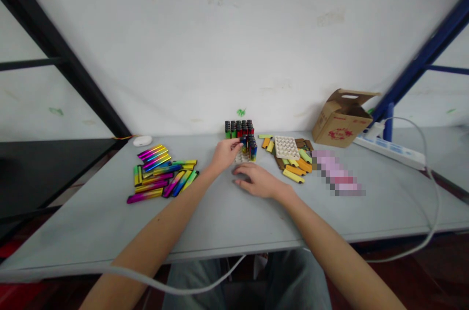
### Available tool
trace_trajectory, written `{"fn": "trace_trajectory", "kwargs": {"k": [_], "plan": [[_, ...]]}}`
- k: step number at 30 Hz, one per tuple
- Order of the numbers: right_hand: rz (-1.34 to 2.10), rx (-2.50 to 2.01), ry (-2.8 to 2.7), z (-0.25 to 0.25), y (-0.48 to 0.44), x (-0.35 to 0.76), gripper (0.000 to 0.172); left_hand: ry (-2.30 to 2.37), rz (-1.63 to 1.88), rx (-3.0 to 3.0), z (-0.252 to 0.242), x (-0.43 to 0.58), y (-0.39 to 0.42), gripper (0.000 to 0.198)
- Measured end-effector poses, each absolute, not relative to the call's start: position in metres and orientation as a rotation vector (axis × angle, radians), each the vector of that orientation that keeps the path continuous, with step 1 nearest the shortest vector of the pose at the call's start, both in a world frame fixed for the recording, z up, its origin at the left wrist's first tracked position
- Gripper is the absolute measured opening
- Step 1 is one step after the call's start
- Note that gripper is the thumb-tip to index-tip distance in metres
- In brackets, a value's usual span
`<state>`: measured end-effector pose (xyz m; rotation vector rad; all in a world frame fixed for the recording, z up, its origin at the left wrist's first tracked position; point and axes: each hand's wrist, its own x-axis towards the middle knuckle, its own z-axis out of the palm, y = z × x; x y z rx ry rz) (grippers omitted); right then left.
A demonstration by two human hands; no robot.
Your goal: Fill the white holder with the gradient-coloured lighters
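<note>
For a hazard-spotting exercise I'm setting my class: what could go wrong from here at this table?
The left hand is against the upright lighters in their holed tray, so a slip might topple them. The right hand rests close by, and a careless sweep could knock the loose yellow and orange lighters into the beige egg-style tray.

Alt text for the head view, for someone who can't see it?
A person's left hand touches upright lighters in a white tray on a grey table, right hand resting nearby. Loose metallic lighters lie left; orange and yellow lighters lie right.
</note>
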<state>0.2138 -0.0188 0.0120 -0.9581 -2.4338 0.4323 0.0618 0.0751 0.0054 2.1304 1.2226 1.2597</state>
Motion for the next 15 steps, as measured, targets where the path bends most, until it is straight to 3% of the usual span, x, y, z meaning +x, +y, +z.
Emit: {"fn": "trace_trajectory", "kwargs": {"k": [15], "plan": [[0.407,-0.953,-2.454,0.0104,-0.0169,0.2131,0.024,1.365,1.183,2.22,-0.0005,0.0668,0.0744,0.02]]}}
